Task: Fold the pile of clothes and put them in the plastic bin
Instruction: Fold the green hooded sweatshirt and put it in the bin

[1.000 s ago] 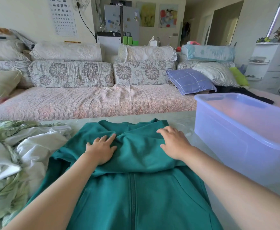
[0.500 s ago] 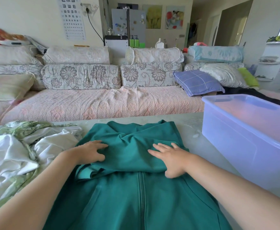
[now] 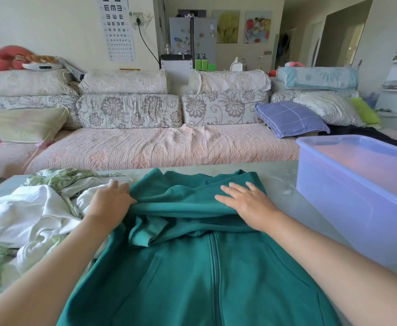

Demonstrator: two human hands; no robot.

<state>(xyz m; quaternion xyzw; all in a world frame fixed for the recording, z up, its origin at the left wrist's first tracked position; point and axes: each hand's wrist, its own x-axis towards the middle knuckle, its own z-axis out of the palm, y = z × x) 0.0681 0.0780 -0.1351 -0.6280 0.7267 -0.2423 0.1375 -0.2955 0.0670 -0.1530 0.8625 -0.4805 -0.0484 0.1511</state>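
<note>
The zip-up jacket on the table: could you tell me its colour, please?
The jacket is plain teal green; the head view shows it best.

Soft, even daylight (no glare); wide-angle bending at edges; sharp focus

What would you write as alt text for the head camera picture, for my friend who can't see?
Two hands press a green zip jacket on a table, the left hand at its left edge, the right hand on its folded top. A pile of clothes lies to its left, a plastic bin stands to its right, and a sofa is behind.
</note>
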